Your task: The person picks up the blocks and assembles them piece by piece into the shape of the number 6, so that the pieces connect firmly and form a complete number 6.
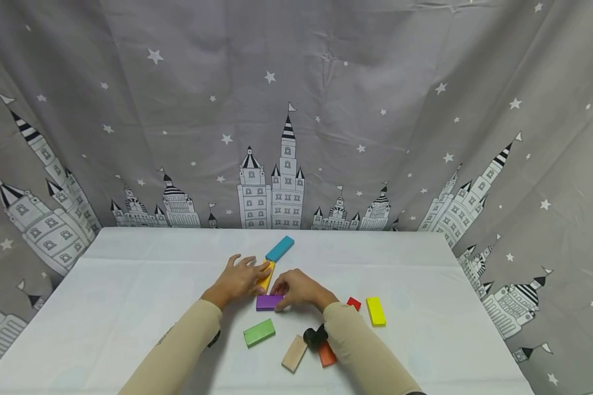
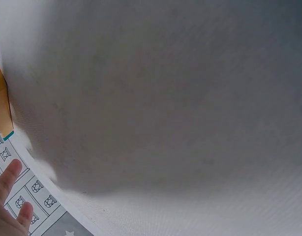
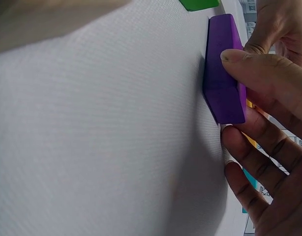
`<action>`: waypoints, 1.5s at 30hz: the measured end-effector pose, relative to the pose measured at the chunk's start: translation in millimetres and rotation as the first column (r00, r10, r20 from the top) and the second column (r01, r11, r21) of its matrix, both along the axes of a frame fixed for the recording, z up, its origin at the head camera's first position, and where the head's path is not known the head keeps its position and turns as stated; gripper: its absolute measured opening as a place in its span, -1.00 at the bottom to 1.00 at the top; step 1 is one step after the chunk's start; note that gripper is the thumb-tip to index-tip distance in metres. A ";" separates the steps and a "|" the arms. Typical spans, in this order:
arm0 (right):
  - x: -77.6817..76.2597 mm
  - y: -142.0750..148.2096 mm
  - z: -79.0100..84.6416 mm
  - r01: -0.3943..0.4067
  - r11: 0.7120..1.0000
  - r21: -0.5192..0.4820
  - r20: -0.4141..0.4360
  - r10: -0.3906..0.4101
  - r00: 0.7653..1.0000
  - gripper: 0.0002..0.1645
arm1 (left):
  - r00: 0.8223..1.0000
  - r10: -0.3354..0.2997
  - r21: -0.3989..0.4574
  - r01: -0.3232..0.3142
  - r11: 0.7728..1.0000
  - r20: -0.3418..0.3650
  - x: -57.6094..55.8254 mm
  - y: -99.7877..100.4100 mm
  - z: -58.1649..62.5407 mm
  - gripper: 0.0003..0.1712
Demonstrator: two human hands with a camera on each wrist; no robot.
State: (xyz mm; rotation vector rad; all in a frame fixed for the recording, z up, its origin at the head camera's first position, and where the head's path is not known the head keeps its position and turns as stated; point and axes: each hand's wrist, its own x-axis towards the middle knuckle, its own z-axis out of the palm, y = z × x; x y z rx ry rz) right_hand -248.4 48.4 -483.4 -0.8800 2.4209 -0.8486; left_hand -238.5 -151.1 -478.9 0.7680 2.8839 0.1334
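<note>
A purple block (image 1: 268,303) lies crosswise on the white cloth. My right hand (image 1: 300,289) pinches its right end, the thumb on the near face in the right wrist view and the other fingers behind. Just beyond it stretches an orange-yellow block (image 1: 268,278), whose far end meets a blue block (image 1: 279,249) set at a slant. My left hand (image 1: 237,281) holds the orange-yellow block between index finger and thumb, its other fingers spread out to the left. Only a sliver of that block (image 2: 1,101) shows in the left wrist view.
Nearer me lie a green block (image 1: 259,333), a plain wooden block (image 1: 294,354) and an orange-red block (image 1: 327,354) partly under my right forearm. A red block (image 1: 354,303), partly hidden, and a yellow block (image 1: 375,311) are to the right. A grey castle-print curtain (image 1: 326,137) hangs behind.
</note>
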 end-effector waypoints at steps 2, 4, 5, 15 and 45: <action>0.2 0.0 0.0 -0.002 1.000 -0.002 0.000 0.002 1.000 -0.66 | 1.000 0.001 -0.002 -0.001 1.000 -0.003 0.6 -0.1 0.3 -0.31; 0.2 -0.2 -0.1 -0.003 1.000 -0.005 -0.002 0.003 1.000 -0.66 | 1.000 -0.002 -0.002 0.002 1.000 -0.011 1.0 -0.1 0.5 -0.32; 0.1 -0.3 -0.2 -0.005 1.000 -0.005 -0.004 0.005 1.000 -0.66 | 1.000 -0.004 -0.001 0.004 1.000 -0.014 1.0 -0.1 0.5 -0.32; 0.3 2.0 2.9 0.003 1.000 -0.014 0.011 -0.003 1.000 -0.61 | 1.000 -0.008 -0.001 0.008 1.000 -0.012 1.0 -0.6 1.7 -0.32; 12.3 134.5 18.1 0.099 0.994 -0.035 0.029 -0.098 0.995 -0.74 | 1.000 0.004 -0.004 -0.004 1.000 0.020 -2.5 0.9 -1.4 -0.32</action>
